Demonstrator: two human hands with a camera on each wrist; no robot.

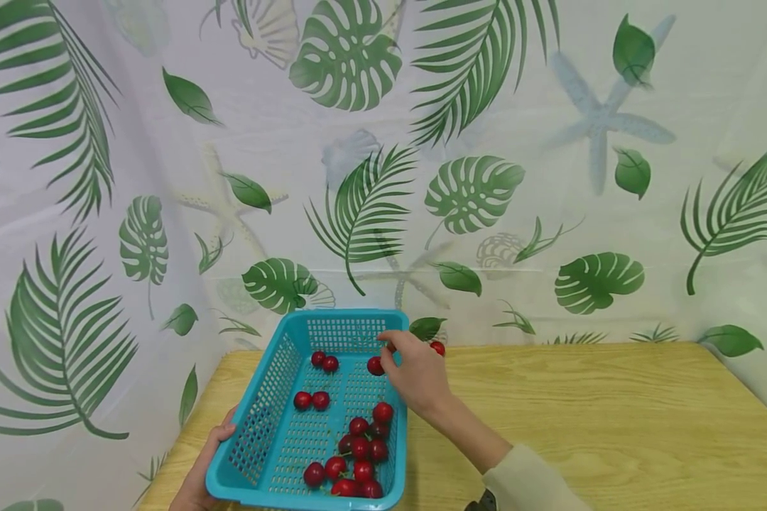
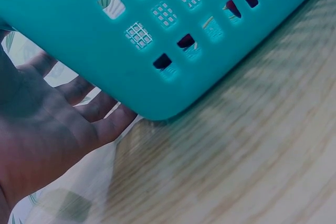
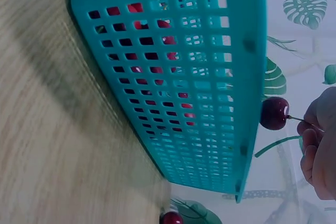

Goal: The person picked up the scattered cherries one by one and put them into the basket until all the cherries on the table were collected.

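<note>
A blue plastic basket (image 1: pixel 341 419) with lattice walls sits on the table. My left hand (image 1: pixel 207 458) grips its near left side, thumb at the rim; in the left wrist view the fingers of this hand (image 2: pixel 63 108) reach along the outside wall. Over the right side of the basket, my right hand (image 1: pixel 418 372) pinches the stem of a dark red cherry (image 3: pixel 274 113), which hangs by the rim in the right wrist view. Several cherries (image 1: pixel 361 448) are heaped in the near right corner. One pair of cherries (image 1: pixel 324 362) lies toward the back, another pair (image 1: pixel 311 401) at mid-left.
Behind my right hand, another cherry (image 1: pixel 437 348) is partly visible at the table's back edge, outside the basket. The wooden table (image 1: pixel 588 419) stretches off to the right. A wall covering (image 1: pixel 537 184) with leaf and starfish prints hangs behind and on the left.
</note>
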